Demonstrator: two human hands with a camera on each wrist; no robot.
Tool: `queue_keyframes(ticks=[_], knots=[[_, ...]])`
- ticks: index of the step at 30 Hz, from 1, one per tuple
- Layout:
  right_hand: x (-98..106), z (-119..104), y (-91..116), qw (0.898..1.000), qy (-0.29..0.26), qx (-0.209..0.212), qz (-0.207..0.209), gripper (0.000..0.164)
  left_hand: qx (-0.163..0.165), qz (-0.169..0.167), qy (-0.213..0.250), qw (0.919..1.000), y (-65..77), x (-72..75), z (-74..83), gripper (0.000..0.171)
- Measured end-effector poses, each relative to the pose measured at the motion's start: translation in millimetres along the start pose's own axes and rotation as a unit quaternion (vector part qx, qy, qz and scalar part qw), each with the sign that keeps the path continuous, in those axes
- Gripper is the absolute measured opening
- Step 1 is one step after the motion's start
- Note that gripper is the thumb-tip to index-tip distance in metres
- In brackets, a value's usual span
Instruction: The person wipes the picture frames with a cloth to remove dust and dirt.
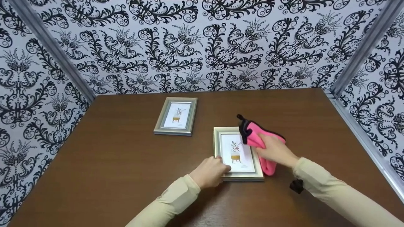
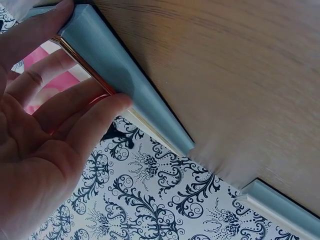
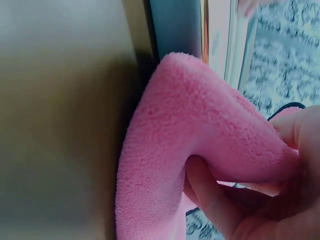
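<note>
A picture frame (image 1: 258, 170) with a pale gold and grey border lies face up on the table, showing a print of a potted plant. My left hand (image 1: 210, 171) grips its lower left side; in the left wrist view, fingers (image 2: 107, 112) reach over the frame's edge (image 2: 107, 50). My right hand (image 1: 276, 149) holds a bunched pink cloth (image 1: 254, 138) with black trim over the frame's right side. Seen from the right wrist, the fluffy cloth (image 3: 190, 115) is folded between thumb and fingers and lies against the frame's side (image 3: 175, 30).
A similar picture frame (image 1: 163, 115) lies farther back and to the left on the brown wooden table (image 1: 110, 157). Walls (image 1: 176, 47) with black scrollwork patterns stand behind and on both sides. A small black object (image 1: 296, 186) shows beneath the right sleeve.
</note>
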State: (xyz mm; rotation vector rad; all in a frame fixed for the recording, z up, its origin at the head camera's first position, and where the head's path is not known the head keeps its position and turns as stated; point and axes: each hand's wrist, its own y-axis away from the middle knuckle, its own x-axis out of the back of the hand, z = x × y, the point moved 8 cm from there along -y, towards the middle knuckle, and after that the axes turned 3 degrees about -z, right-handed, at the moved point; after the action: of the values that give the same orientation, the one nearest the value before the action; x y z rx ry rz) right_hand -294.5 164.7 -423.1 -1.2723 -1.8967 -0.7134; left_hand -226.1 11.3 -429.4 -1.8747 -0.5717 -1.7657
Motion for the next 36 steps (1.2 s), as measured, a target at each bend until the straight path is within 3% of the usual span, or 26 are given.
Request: queue_keyframes(ticks=[7, 9, 16, 25, 30, 33, 36], knots=[[-7.2, -14.8, 39.9, 0.998, 0.038, 0.048, 0.032, 0.045, -0.003, 0.003, -0.011, 0.9999, 0.4, 0.9, 1.4, 0.013], [-9.0, -18.2, 47.2, 0.997, 0.046, 0.055, 0.038, 0.04, -0.006, 0.005, -0.017, 0.9998, 1.1, 1.5, 1.9, 0.013], [-7.6, -18.4, 52.9, 0.992, 0.077, 0.064, 0.076, 0.039, -0.012, 0.004, -0.022, 0.9997, 2.5, 2.0, 3.5, 0.012], [-3.1, -6.1, 20.3, 0.996, 0.046, 0.048, 0.065, 0.041, -0.006, -0.004, -0.017, 0.9998, 3.0, 2.5, 2.6, 0.012], [4.7, -1.1, -8.6, 0.995, 0.043, 0.051, 0.078, 0.026, -0.006, -0.005, -0.015, 0.9999, 2.3, 0.8, 1.9, 0.012], [7.3, 3.9, -24.0, 0.997, 0.008, 0.034, 0.069, 0.015, -0.004, -0.007, -0.015, 0.9999, 1.8, -0.5, 1.6, 0.013], [9.0, 9.4, -37.1, 0.998, -0.028, 0.016, 0.059, 0.022, -0.005, -0.008, -0.016, 0.9998, 1.2, -0.9, 1.3, 0.015]])
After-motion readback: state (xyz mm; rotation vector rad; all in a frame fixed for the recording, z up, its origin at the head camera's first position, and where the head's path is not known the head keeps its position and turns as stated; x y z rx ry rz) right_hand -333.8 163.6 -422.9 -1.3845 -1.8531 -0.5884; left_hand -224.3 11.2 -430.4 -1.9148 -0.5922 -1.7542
